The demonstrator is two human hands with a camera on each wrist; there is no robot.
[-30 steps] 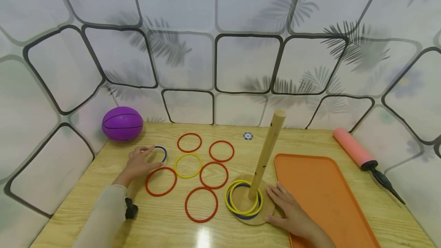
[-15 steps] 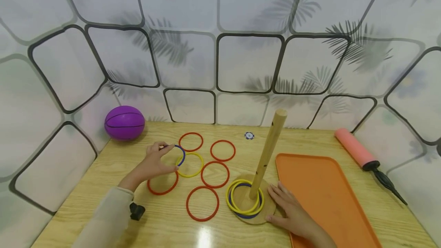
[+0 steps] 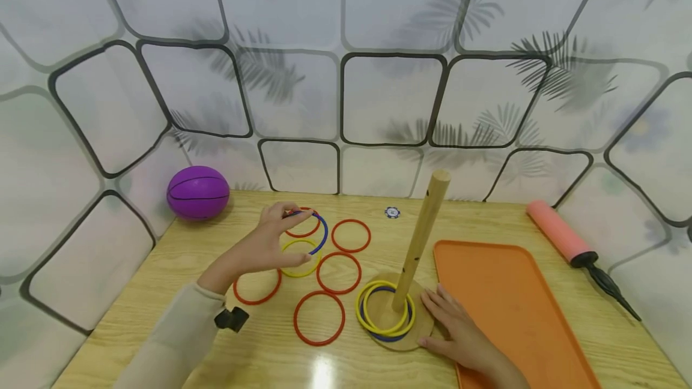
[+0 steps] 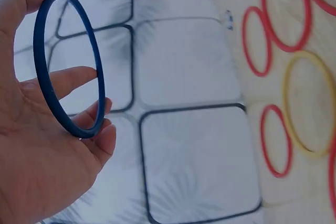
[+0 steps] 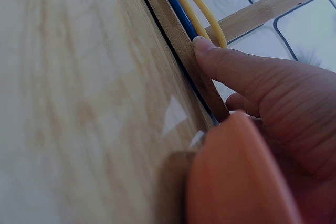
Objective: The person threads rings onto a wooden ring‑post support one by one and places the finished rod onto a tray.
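Note:
My left hand (image 3: 265,245) holds a blue ring (image 3: 327,233) above the table, thumb on one side and fingers on the other. In the left wrist view the blue ring (image 4: 41,61) stands nearly edge-on. My right hand (image 3: 459,335) rests at the right edge of a round wooden base (image 3: 421,314), fingers spread. Seen from the right wrist, the thumb (image 5: 226,64) presses the base's edge. From that base rises a tall wooden peg (image 3: 421,239), slightly tilted in the view. Yellow rings (image 3: 358,308) and a blue ring (image 3: 385,339) lie round its foot.
Several red rings (image 3: 344,317) and a yellow ring (image 3: 296,275) lie flat on the table. An orange tray (image 3: 497,293) sits under the right wrist. A purple ball (image 3: 198,192), a poker chip (image 3: 392,212) and a pink hand pump (image 3: 559,233) are farther back.
My left hand has lifted the blue ring off the table and carried it to the right, over the yellow and red rings. The right hand stays on the base.

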